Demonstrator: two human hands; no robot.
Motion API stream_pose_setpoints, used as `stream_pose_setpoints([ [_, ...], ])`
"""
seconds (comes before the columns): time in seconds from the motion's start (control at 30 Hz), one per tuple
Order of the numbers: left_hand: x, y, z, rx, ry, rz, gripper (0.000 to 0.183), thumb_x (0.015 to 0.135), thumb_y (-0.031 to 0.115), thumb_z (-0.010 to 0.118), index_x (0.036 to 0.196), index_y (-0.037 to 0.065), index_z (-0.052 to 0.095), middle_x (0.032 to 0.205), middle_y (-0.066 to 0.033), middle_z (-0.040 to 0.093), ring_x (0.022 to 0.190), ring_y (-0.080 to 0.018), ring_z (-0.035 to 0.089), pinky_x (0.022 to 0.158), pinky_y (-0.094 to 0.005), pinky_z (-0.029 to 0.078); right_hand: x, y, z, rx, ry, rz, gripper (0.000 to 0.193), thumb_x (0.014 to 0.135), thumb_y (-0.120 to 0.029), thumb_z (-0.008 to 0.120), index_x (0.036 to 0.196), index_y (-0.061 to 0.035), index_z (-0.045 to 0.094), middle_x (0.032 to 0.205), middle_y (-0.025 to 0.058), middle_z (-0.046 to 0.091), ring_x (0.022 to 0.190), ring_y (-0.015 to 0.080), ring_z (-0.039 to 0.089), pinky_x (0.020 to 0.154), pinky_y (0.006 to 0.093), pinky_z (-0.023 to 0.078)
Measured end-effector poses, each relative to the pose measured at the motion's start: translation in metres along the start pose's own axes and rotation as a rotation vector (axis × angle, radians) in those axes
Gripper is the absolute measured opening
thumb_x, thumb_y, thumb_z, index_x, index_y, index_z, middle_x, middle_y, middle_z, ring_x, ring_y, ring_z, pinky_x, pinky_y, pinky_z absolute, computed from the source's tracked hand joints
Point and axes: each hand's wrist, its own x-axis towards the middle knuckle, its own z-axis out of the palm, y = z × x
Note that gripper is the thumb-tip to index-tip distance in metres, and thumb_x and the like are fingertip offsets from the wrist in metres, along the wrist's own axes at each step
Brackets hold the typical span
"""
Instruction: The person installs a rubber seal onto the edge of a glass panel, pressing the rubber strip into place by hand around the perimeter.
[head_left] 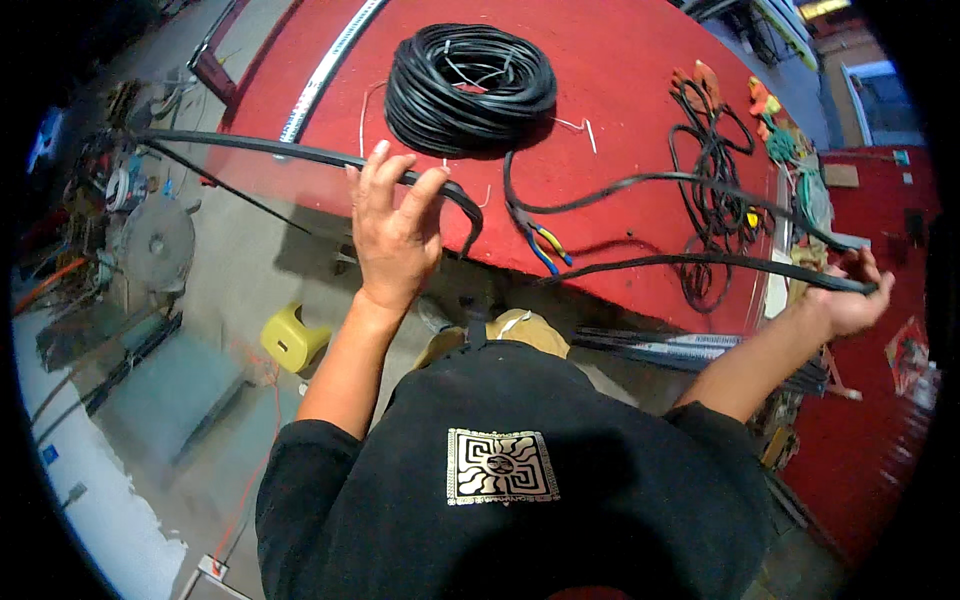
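A long black rubber strip [620, 262] stretches between my hands across the near edge of a red table [330, 60]. At the left, my left hand [392, 235] is raised with bent fingers around a stretch of the strip, which runs far out to the left and droops in a bend beside the thumb. My right hand [850, 295], at the far right, is closed on the strip where it turns back toward the table. A large coil of the same black strip [470, 90] lies at the table's back. Pliers [540, 245] with blue and yellow handles lie near the front edge.
Tangled black cord [705, 190] and orange-tipped gloves [705, 82] lie on the table's right. A pale metal bar [330, 70] lies at its left. On the floor at left stands a yellow stool [294, 338]. Long profiles [660, 347] sit below the table edge.
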Motion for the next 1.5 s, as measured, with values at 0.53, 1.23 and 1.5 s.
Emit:
stream_pose_setpoints([
  [0.53, -0.003, -0.007, 0.003, 0.008, 0.058, 0.032, 0.045, 0.088, 0.01, 0.083, 0.129, 0.026, 0.078, 0.136, -0.0074, 0.064, 0.148, -0.0371, 0.055, 0.125, -0.0657, 0.039, -0.047, 0.146, 0.006, -0.99, -0.885, 0.722, 0.051, 0.105, -0.056, 0.073, 0.108, -0.0058, 0.082, 0.081, -0.0023, 0.065, 0.071, 0.0109, 0.055, 0.066, 0.0286, 0.04],
  [1.23, 0.0, -0.004, 0.008, -0.045, 0.068, 0.025, 0.047, 0.084, 0.009, 0.086, 0.127, 0.026, 0.08, 0.134, -0.0069, 0.066, 0.146, -0.0376, 0.056, 0.123, -0.0591, 0.043, -0.367, 0.128, 0.083, -0.08, -1.392, 0.744, 0.031, 0.119, -0.029, 0.06, 0.127, -0.0018, 0.072, 0.12, 0.0037, 0.073, 0.114, 0.0135, 0.066, 0.104, 0.0339, 0.053],
  [1.5, 0.0, 0.001, 0.007, -0.05, 0.051, -0.015, 0.043, 0.086, 0.012, 0.087, 0.126, 0.025, 0.08, 0.133, -0.0057, 0.066, 0.146, -0.0369, 0.056, 0.127, -0.0632, 0.037, -0.362, 0.132, 0.089, -0.002, -1.437, 1.122, 0.049, 0.121, -0.042, 0.053, 0.118, -0.0002, 0.077, 0.099, 0.0005, 0.072, 0.095, 0.0114, 0.064, 0.094, 0.0313, 0.053],
])
